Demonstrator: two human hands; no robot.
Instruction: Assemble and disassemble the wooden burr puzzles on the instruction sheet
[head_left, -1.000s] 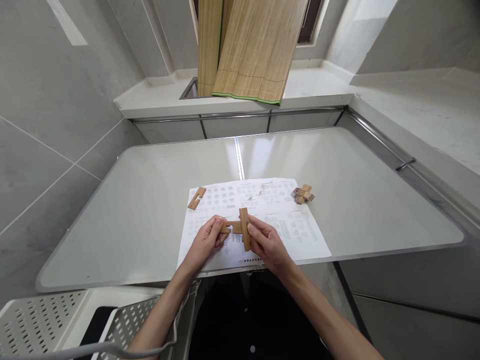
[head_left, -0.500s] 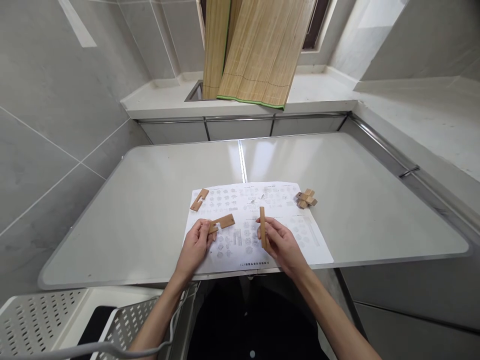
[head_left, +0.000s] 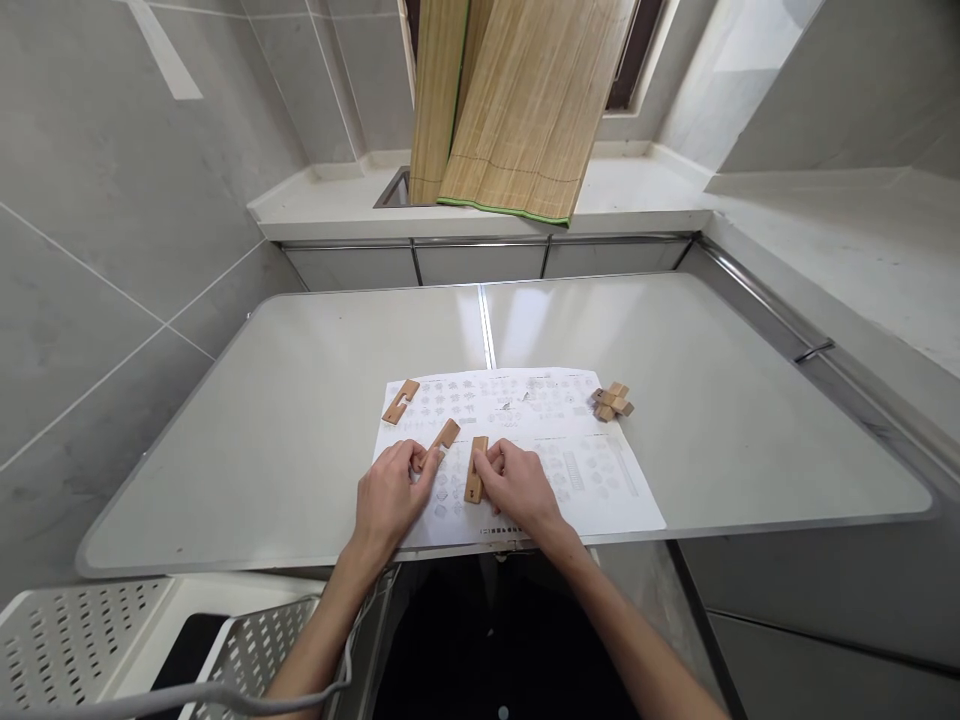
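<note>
My left hand [head_left: 397, 492] pinches a notched wooden puzzle piece [head_left: 448, 434], whose far end points up and to the right; the hand covers its near end. To the right, my right hand [head_left: 519, 482] grips a second wooden puzzle piece [head_left: 475, 488] by its right edge, with its broad face turned up and a small dark mark near the lower end. Both hands are low over the printed paper sheet [head_left: 600, 510]. Beyond my left hand, a third notched wooden puzzle piece [head_left: 401, 401] lies on the sheet's upper left corner.
An assembled wooden burr puzzle [head_left: 613, 401] sits at the sheet's right edge. The sheet lies on a white folding table [head_left: 315, 400] with a centre seam. White perforated baskets [head_left: 82, 640] and a grey cable [head_left: 262, 706] are at lower left. A bamboo mat [head_left: 525, 130] hangs behind.
My right hand has moved left, closer to my left hand, turning its piece from edge-on to flat. My left hand has turned its piece to a steeper slant and lowered it slightly.
</note>
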